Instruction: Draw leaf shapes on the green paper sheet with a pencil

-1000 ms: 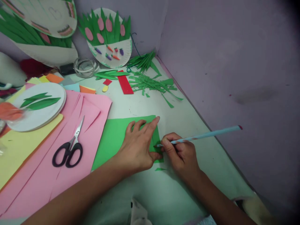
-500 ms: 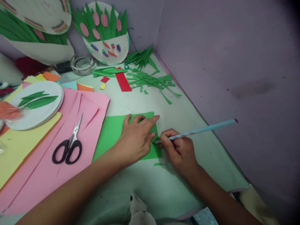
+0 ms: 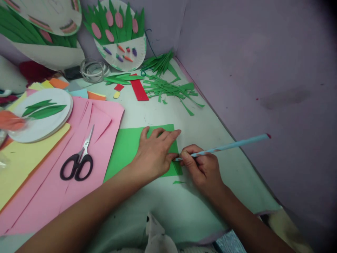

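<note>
A sheet of green paper [image 3: 126, 147] lies flat on the table, with my left hand [image 3: 154, 153] spread over it. The left thumb reaches toward the sheet's right edge, close to a pencil tip. My right hand [image 3: 204, 167] grips a light blue pencil [image 3: 237, 143] near its point, and the other end slants up to the right. The pencil's tip meets the green paper near its right edge; any mark it makes is too small to make out. A small green scrap [image 3: 178, 182] lies just below the sheet.
Black-handled scissors [image 3: 79, 163] rest on pink paper [image 3: 105, 140] at left. Beside them are yellow paper [image 3: 34, 161] and white paper plates [image 3: 50, 128] holding green leaf cutouts. Farther back lie green strips [image 3: 171, 88], a red strip [image 3: 139, 89] and a decorated paper plate [image 3: 126, 63]. A wall [image 3: 250, 70] bounds the right.
My left thumb has stretched out toward the pencil tip. The right hand and pencil have barely moved; the whole view has shifted slightly.
</note>
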### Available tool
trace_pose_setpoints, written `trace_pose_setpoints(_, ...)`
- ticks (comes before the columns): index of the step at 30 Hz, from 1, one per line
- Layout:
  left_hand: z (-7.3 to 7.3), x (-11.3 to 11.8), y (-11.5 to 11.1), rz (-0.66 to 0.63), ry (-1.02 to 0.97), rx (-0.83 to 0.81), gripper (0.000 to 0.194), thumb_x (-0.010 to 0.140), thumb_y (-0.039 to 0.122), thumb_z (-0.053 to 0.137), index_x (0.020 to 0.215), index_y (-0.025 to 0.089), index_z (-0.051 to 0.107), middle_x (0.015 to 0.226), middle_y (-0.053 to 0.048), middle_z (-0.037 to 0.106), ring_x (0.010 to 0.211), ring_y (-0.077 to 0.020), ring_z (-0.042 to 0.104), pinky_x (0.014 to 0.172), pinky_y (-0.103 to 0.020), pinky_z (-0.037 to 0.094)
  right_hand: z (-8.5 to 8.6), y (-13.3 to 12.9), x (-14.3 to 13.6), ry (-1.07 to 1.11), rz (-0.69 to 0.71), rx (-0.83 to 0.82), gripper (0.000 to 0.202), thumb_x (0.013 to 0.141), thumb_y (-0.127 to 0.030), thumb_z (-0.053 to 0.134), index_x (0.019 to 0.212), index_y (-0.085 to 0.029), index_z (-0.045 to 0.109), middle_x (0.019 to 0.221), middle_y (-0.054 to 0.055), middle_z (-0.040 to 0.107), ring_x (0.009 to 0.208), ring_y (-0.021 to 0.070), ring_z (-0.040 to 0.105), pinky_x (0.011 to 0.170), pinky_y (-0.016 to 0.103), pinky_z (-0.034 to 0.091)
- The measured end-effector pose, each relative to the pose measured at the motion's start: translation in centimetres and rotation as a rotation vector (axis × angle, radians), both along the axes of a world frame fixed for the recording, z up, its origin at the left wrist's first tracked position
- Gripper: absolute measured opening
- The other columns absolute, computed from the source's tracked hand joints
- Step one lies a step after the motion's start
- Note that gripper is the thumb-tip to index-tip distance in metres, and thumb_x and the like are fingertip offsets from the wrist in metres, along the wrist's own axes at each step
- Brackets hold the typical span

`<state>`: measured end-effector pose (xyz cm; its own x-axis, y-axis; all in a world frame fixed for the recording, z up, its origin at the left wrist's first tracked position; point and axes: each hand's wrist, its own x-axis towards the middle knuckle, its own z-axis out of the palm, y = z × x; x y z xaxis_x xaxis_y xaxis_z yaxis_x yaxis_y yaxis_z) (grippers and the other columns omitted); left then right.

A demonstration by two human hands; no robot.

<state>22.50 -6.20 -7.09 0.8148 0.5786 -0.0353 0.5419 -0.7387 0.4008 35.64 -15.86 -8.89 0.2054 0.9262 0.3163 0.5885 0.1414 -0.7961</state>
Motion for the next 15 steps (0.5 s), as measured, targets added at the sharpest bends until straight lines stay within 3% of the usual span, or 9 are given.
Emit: trace_pose_setpoints(15, -0.10, -0.34, -0.02, -0.019, -0.036, 0.012, 0.060, 0.081, 0.030, 0.063, 0.135, 0.021, 0.039, 0.126, -0.008, 0.058, 0.122, -0.0286, 0.042, 0.106, -0.059, 0.017, 0.08, -0.93, -0.12, 0.017, 0.012, -0.011, 0.030, 0.090, -0.018, 0.043, 0.061, -0.019, 0.053, 0.064, 0.001, 0.061, 0.051, 0.0106, 0.056, 0.049, 0.022, 0.042)
